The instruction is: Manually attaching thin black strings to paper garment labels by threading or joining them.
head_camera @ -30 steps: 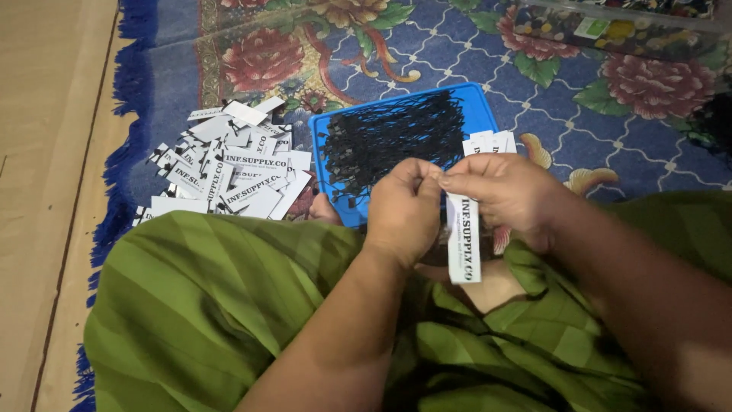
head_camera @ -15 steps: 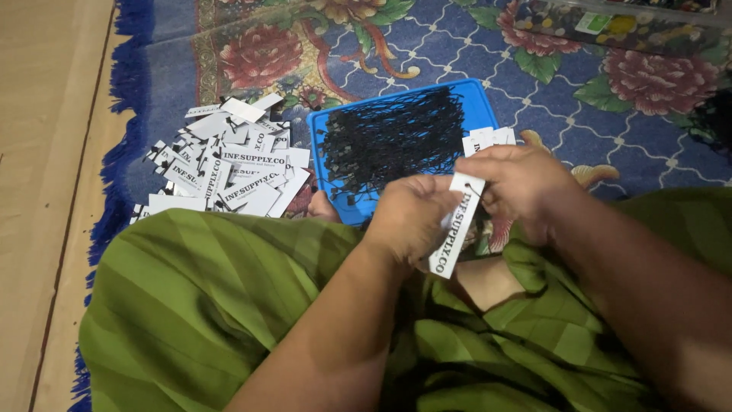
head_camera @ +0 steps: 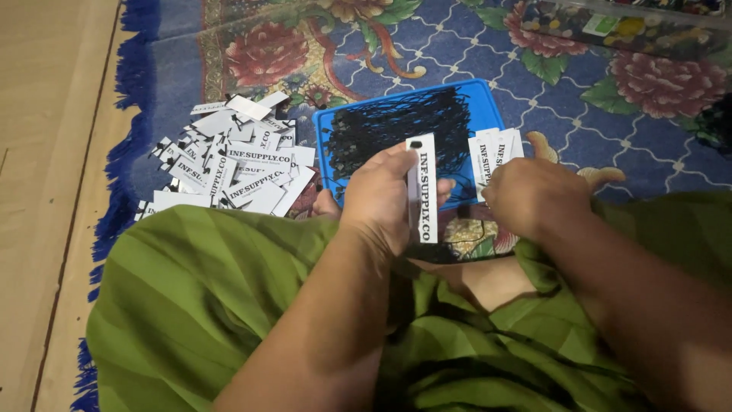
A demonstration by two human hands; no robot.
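Note:
My left hand [head_camera: 381, 200] pinches a long white paper tag [head_camera: 422, 191] with black print and a punched hole at its top, holding it upright in front of a blue tray [head_camera: 483, 102]. The tray is filled with a mass of black strings [head_camera: 396, 130]. My right hand [head_camera: 534, 194] rests a little to the right, its fingers curled on a small stack of white tags [head_camera: 492, 156] beside the tray's right edge. Both forearms cross my lap, which is covered in green striped cloth [head_camera: 206, 305].
A loose heap of several white printed tags [head_camera: 232, 168] lies on the blue floral rug [head_camera: 610, 130] left of the tray. The rug's fringe [head_camera: 114, 191] meets bare wooden floor [head_camera: 46, 191] on the left. A patterned box edge [head_camera: 633, 23] sits at the top right.
The tag was held between both hands near my lap; now the left hand alone holds it upright, and the right hand has moved right to the stack of tags.

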